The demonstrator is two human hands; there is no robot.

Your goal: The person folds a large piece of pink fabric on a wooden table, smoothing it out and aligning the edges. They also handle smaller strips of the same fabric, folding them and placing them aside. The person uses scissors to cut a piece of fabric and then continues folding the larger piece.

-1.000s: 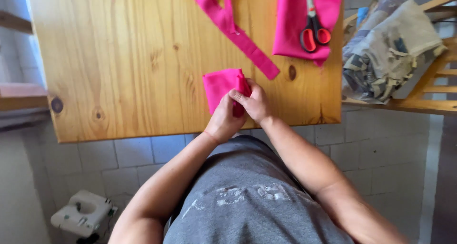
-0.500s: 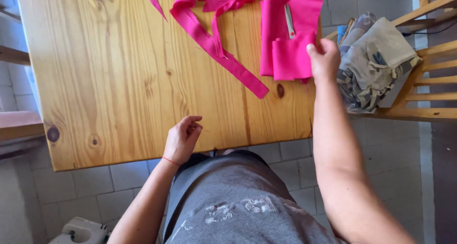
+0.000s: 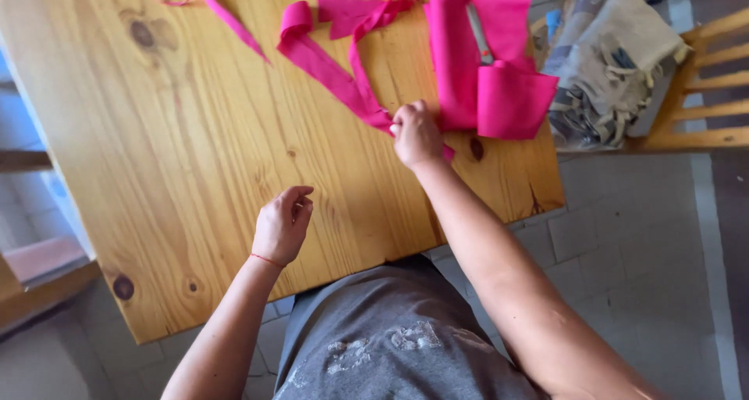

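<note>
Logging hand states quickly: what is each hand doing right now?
Left hand: loosely curled, holding nothing, resting on the wooden table.
Right hand: closed on the pink fabric strip.

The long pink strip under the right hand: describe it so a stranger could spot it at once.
On the wooden table, look left of the folded pink cloth. The long pink strip runs diagonally from a loop at the far end down to the right hand, which grips it. Unlike the cloth, it is narrow and ribbon-like.
</note>
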